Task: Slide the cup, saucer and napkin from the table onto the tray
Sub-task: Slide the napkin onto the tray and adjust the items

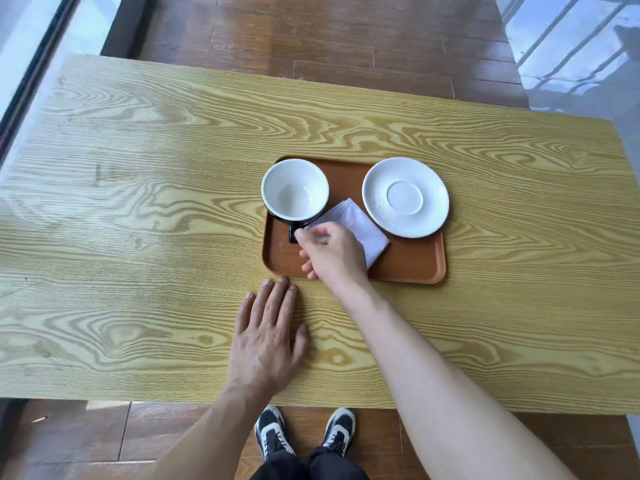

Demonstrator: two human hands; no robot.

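A brown tray (408, 268) lies on the wooden table (138, 202). The cup (294, 188), white inside and dark outside, stands on the tray's far left corner with its handle toward me. The white saucer (405, 197) rests on the far right of the tray and overhangs its right rim. Between them, the folded white napkin (360, 226) lies on the tray. My right hand (332, 252) hovers over the tray, thumb and fingertips at the cup handle and the napkin's near corner; a grip is not clear. My left hand (268, 337) lies flat on the table by the tray's near left corner.
The table's near edge runs just above my shoes (304, 433). Wooden floor (311, 36) lies beyond the far edge. A glass wall (31, 46) stands at the left and a window reflection (571, 46) at the far right.
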